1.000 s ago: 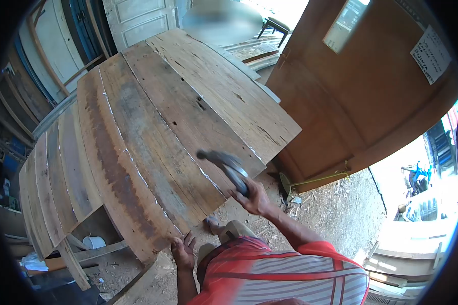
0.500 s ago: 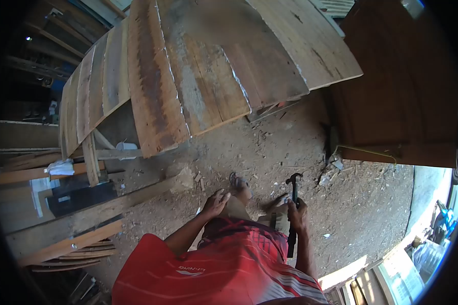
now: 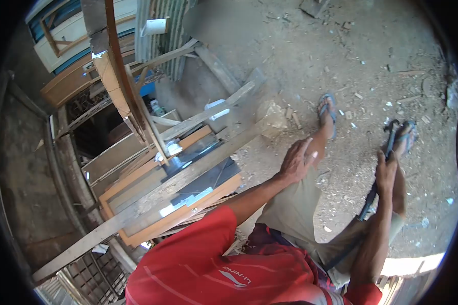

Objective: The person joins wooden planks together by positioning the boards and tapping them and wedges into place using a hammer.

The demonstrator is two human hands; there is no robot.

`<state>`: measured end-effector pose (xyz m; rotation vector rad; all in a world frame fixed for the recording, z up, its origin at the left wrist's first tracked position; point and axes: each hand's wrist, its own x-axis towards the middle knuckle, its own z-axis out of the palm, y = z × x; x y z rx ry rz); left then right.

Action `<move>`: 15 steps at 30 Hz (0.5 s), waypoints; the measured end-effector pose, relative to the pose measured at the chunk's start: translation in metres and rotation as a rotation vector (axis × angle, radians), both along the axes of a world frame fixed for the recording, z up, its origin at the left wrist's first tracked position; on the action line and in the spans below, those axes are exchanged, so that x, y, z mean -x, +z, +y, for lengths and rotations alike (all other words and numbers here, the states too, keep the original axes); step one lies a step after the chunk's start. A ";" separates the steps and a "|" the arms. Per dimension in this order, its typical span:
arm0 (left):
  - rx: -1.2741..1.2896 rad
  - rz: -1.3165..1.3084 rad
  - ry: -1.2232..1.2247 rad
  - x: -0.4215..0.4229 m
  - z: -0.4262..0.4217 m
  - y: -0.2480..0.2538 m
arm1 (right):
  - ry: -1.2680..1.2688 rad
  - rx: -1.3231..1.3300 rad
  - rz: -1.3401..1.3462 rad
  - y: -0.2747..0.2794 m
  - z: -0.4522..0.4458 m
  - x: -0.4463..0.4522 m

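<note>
My right hand (image 3: 387, 170) is wrapped round the handle of a claw hammer (image 3: 370, 201), on the right side of the head view. The hammer's dark head points away from me, above my sandalled right foot (image 3: 406, 137). Fingers loosely stretched, my left hand (image 3: 297, 161) hangs over my left leg, just above the knee of the beige shorts (image 3: 292, 203). Nothing shows in that hand. It is nearest to my left shin and foot (image 3: 328, 109), apart from the boards at the left.
A long plank (image 3: 198, 170) runs diagonally at my left, over framed dark panels (image 3: 208, 185). An upright timber piece (image 3: 112, 76), corrugated sheet (image 3: 160, 51) and a white container (image 3: 155, 27) stand beyond. Wood chips (image 3: 296, 120) litter the dirt floor (image 3: 290, 56).
My view has swung left, so the large plank surface seen before is no longer shown the same way. The hammer stays in my right hand; my left hand remains by my leg.
</note>
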<state>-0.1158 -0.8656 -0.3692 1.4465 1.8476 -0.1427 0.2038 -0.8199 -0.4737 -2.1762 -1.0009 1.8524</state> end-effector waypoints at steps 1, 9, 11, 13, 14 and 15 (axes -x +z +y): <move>0.027 0.013 -0.020 0.004 -0.003 -0.005 | -0.048 0.092 0.033 0.013 0.018 0.002; 0.132 0.025 -0.038 0.005 -0.001 -0.001 | -0.229 0.124 0.127 0.019 0.014 0.008; 0.109 0.024 -0.046 0.007 -0.004 -0.004 | -0.222 0.096 0.116 0.025 0.019 0.008; 0.087 0.009 -0.046 0.007 -0.007 -0.005 | -0.225 0.087 0.092 0.022 0.016 0.007; 0.073 -0.004 -0.041 0.009 -0.008 -0.006 | -0.224 0.083 0.079 0.020 0.014 0.006; 0.059 -0.015 -0.032 0.009 -0.010 -0.007 | -0.223 0.112 0.136 0.015 0.012 0.002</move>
